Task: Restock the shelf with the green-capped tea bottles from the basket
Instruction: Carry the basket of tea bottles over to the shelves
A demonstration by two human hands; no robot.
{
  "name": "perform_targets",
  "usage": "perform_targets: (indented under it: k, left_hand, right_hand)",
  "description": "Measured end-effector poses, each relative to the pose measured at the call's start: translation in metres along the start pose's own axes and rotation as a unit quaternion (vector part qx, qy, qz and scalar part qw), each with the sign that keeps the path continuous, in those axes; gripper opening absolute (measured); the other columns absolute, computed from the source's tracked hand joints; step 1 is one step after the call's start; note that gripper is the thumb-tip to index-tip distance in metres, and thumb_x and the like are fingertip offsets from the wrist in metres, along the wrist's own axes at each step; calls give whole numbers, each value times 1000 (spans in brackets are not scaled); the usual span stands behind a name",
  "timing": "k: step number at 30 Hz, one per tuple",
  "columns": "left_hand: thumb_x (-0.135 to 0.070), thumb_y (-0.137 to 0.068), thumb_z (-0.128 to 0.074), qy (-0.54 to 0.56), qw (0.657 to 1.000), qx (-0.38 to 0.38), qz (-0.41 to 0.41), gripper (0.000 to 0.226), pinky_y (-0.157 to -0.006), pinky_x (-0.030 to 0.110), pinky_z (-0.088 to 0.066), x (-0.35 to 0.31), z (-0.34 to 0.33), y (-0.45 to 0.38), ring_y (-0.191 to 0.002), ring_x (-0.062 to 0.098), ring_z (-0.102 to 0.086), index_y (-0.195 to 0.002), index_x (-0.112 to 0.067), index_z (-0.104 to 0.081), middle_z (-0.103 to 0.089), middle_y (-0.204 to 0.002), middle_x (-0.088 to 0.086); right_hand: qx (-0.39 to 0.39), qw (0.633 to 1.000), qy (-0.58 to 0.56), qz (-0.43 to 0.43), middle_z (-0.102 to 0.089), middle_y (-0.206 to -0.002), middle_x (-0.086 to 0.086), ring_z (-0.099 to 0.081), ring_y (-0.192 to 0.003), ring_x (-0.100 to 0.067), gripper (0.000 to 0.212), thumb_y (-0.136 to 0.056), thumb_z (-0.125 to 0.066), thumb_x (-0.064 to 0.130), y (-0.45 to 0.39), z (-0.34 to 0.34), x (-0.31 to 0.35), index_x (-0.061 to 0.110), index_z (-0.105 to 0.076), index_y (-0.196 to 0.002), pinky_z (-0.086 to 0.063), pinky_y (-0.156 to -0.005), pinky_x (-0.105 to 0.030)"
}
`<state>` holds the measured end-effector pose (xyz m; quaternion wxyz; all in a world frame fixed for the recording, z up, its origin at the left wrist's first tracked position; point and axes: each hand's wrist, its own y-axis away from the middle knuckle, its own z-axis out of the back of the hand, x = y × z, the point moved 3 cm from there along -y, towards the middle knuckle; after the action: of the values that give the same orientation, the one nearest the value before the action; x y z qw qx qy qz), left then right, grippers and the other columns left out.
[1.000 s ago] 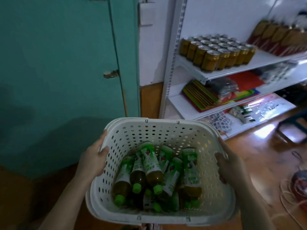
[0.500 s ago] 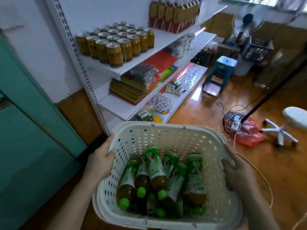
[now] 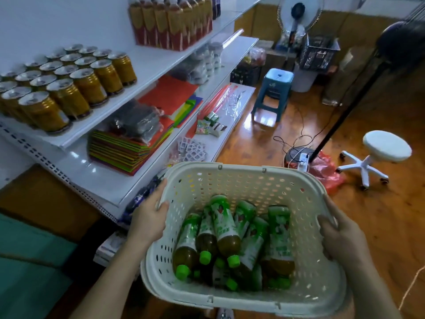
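A white perforated plastic basket (image 3: 243,178) is held in front of me above the floor. My left hand (image 3: 148,218) grips its left rim and my right hand (image 3: 342,236) grips its right rim. Several green-capped tea bottles (image 3: 226,236) lie piled inside, caps mostly toward me. The white shelf unit (image 3: 147,65) stands to the left and ahead, its tiers running away from me.
Gold cans (image 3: 69,84) and red-labelled bottles (image 3: 170,21) fill the upper tier, coloured paper packs (image 3: 128,146) the tier below. On the wooden floor stand a blue stool (image 3: 273,93), a white swivel stool (image 3: 379,155), a black stand (image 3: 345,111), cables and a red bag (image 3: 326,171).
The view has swung right, from the teal door to the shelf and the room beyond. Both hands keep their hold on the basket, and the bottles have barely shifted.
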<state>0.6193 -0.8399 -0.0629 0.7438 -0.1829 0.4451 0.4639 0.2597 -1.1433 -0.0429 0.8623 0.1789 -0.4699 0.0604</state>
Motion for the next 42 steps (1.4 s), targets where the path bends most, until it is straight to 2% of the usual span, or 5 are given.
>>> perform_targets:
  k: [13,26,32,38,42]
  left_hand:
    - [-27,-110,-54,-17,997,71,-31,61,-46,35,-43,-69,-104,-217,-42,23,-44,-145,-76,-40,-66,-72,21]
    - [-28,-108,-54,-45,989,126,-59,61,-43,34,-45,-174,-194,-426,-41,24,-46,-148,-72,-40,-56,-51,3]
    - [-22,-110,-52,-54,990,124,-48,59,-41,33,-41,-225,-258,-511,-37,16,-44,-152,-63,-44,-51,-46,-4]
    - [-20,-110,-54,-37,994,92,-38,60,-39,29,-42,-272,-300,-588,-35,5,-48,-154,-58,-45,-70,-115,37]
    - [-26,-109,-55,-22,996,74,-37,62,-43,32,-48,-296,-322,-650,-42,12,-54,-138,-79,-43,-78,-105,20]
  right_hand:
    - [-74,996,3,-53,-79,-90,-12,-62,-52,-27,60,-108,-66,31,-161,-9,32,77,-48,-141,-60,-47,-45]
    - [-120,991,4,-61,-81,-96,0,-68,-57,-28,61,-108,-66,31,-347,-15,91,81,-48,-137,-61,-48,-47]
    - [-116,991,25,-65,-81,-109,-2,-66,-77,-23,60,-106,-65,42,-482,-15,89,85,-41,-140,-65,-80,-60]
    - [-94,994,55,-26,-79,-116,-1,-76,-90,-34,58,-105,-63,45,-598,-10,132,78,-41,-148,-66,-83,-54]
    - [-99,994,47,-1,-79,-104,-5,-68,-74,-22,61,-106,-61,40,-667,-11,161,86,-40,-140,-63,-73,-44]
